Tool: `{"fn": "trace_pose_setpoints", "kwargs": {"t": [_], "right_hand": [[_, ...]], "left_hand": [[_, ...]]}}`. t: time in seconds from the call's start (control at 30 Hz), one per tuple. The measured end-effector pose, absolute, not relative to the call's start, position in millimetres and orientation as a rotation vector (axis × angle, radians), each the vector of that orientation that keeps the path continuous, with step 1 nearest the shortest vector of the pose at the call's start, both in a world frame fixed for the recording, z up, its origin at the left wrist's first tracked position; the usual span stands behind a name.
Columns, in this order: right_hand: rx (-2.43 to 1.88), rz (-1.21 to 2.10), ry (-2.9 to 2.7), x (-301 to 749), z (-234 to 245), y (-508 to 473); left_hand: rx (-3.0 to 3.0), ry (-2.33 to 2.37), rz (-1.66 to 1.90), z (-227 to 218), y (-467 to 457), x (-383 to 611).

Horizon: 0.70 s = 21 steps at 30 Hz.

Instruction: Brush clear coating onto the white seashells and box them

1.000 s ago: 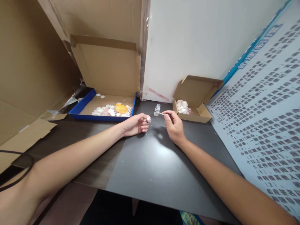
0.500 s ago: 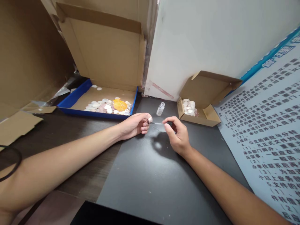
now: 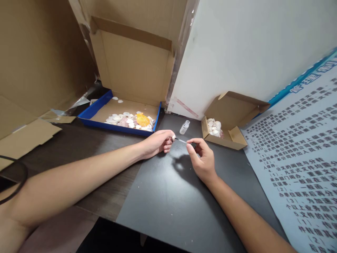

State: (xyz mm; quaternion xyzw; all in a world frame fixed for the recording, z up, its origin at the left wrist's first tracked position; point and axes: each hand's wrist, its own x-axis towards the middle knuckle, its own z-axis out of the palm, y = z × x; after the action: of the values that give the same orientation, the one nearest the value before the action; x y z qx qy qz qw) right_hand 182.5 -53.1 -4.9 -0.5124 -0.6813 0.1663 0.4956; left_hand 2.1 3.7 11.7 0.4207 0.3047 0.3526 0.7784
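Two hands of mine meet over the smooth dark-grey tabletop [image 3: 160, 200], both occupied. My left hand [image 3: 157, 143] pinches a small, pale shell with brownish markings [image 3: 173, 138] between thumb and forefinger, the other fingers curled in. My right hand [image 3: 202, 158] grips a thin, pale, dark-tipped stick [image 3: 181, 141] between thumb and index finger, its tip pointing at the shell; whether the two touch or stand just apart I cannot tell.

The shell is mostly hidden by my fingers, so my hold on it looks slight: too hard a push from the tip could, I judge, twist it loose and drop it onto the tabletop. If the tip slides off that rounded surface, it could jab or smear my left thumb.

The small, clear, uncapped bottle [image 3: 184, 127] stands just beyond my hands, with a narrow base. A knuckle swinging forward might topple it, and anything inside could spill. Right of it, the little brown cardboard box with its lid raised [image 3: 238, 143] sits near enough that a wide sweep of my right hand could nudge its front.
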Motion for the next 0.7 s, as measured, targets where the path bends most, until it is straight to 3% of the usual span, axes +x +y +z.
{"fn": "trace_pose_setpoints", "kwargs": {"t": [0.7], "right_hand": [[-1.339, 0.391, -1.721, 179.4, -3.3, -60.3]], "left_hand": [[0.913, 0.683, 0.779, 12.7, 1.3, 2.1]]}}
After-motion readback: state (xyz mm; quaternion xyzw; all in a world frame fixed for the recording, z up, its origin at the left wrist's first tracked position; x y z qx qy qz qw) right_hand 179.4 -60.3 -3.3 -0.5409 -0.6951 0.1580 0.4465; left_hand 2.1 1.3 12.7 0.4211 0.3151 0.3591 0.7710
